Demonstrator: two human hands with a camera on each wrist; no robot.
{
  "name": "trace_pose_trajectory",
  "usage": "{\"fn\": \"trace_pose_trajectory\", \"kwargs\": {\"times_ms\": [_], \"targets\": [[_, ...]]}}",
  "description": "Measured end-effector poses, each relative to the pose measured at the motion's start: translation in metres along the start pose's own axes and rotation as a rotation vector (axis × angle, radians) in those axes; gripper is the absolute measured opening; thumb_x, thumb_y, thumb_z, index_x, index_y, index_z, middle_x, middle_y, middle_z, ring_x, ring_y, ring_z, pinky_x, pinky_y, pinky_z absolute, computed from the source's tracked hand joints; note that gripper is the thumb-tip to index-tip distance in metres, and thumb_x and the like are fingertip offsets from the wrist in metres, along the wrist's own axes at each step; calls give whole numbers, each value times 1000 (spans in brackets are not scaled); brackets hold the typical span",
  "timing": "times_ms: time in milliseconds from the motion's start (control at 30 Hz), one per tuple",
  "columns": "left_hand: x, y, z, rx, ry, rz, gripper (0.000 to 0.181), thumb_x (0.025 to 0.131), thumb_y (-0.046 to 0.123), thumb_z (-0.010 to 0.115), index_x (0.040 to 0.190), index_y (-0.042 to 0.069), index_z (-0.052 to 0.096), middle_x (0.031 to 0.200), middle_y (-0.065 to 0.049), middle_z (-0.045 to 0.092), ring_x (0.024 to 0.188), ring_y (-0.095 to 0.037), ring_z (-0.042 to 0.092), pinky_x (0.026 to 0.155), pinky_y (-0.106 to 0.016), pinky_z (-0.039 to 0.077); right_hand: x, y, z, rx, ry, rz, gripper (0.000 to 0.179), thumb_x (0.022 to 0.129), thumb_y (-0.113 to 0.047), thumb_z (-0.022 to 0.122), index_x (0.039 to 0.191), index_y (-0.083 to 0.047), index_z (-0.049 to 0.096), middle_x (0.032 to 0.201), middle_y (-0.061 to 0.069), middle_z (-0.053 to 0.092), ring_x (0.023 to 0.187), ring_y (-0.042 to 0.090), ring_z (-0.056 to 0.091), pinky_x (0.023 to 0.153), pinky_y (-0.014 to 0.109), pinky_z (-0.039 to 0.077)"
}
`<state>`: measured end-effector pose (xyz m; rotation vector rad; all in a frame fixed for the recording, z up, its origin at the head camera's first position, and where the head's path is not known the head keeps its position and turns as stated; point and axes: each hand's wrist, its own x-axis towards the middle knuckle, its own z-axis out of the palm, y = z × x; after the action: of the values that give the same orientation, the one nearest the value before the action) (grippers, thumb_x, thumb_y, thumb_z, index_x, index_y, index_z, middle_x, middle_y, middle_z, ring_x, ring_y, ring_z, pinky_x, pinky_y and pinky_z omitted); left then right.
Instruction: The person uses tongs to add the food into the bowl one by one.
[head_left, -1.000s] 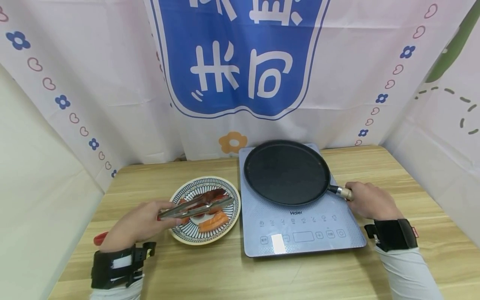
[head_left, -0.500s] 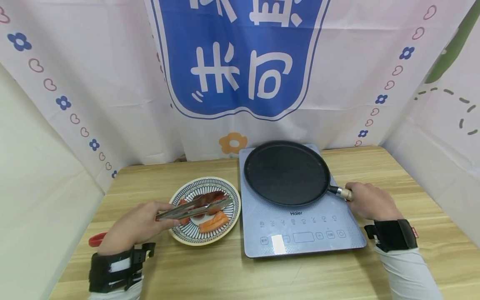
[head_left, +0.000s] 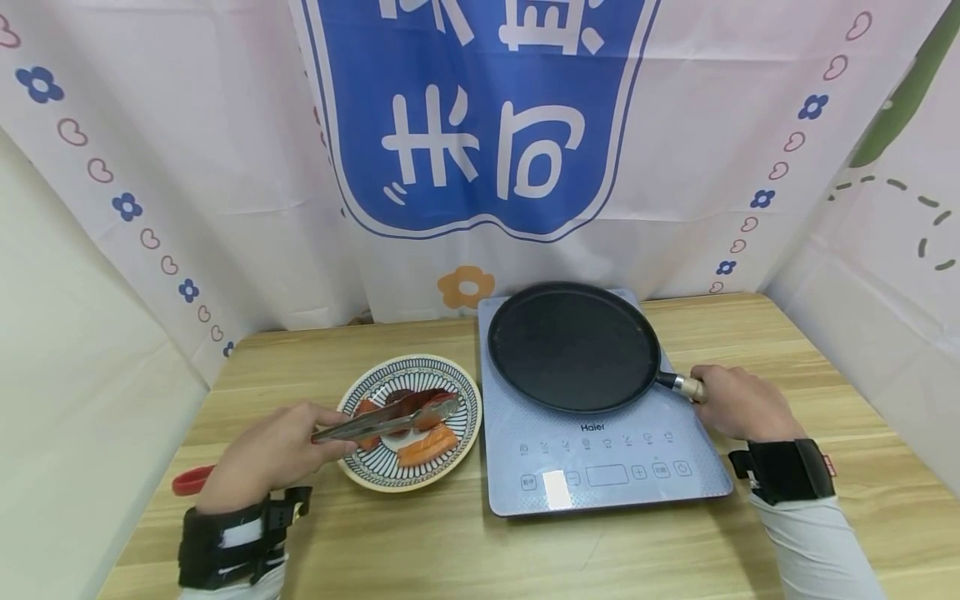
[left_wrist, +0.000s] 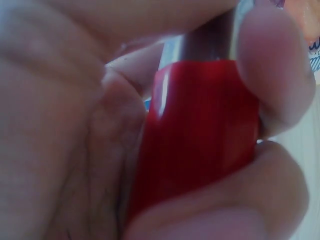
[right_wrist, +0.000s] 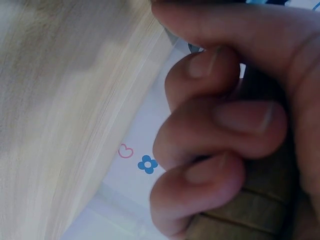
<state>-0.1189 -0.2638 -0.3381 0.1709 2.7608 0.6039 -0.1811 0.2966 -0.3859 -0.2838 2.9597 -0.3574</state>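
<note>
My left hand (head_left: 273, 454) grips metal tongs (head_left: 378, 422) by their red handle (left_wrist: 200, 120), its fingers curled round it in the left wrist view. The handle's red end shows behind the wrist in the head view. The tongs' tips reach over a patterned plate (head_left: 375, 479) and lie around a reddish piece of food (head_left: 435, 412). Beside it on the plate is an orange strip, like salmon (head_left: 427, 446), with darker pieces partly hidden under the tongs. My right hand (head_left: 742, 402) holds the wooden handle (right_wrist: 245, 210) of a flat black pan (head_left: 573, 346).
Under the pan is a grey Haier induction cooktop (head_left: 607, 492) with touch controls along its front. Plate and cooktop stand side by side on a wooden table (head_left: 420, 550). A white cloth (head_left: 247, 167) with a blue emblem hangs behind the table.
The tongs' arms have drawn closer together over the food, and their tips have shifted slightly left. The left hand has edged back a little. The right hand and pan have stayed in place.
</note>
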Motion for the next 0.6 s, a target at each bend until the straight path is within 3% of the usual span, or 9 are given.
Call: {"fn": "trace_pose_trajectory", "kwargs": {"times_ms": [333, 600], "targets": [[3, 5, 5, 11, -1, -16, 33, 96, 31, 77, 125, 14, 78, 108, -7, 68, 65, -16, 55, 54, -30, 42, 0, 0, 0, -3, 6, 5, 9, 90, -8, 70, 90, -12, 62, 73, 4, 57, 65, 22, 51, 55, 35, 38], [6, 9, 9, 37, -9, -11, 24, 97, 29, 77, 118, 19, 80, 100, -5, 65, 65, -16, 56, 55, -33, 42, 0, 0, 0, -3, 6, 4, 9, 91, -9, 70, 91, -12, 62, 73, 4, 57, 65, 22, 51, 56, 35, 37]]}}
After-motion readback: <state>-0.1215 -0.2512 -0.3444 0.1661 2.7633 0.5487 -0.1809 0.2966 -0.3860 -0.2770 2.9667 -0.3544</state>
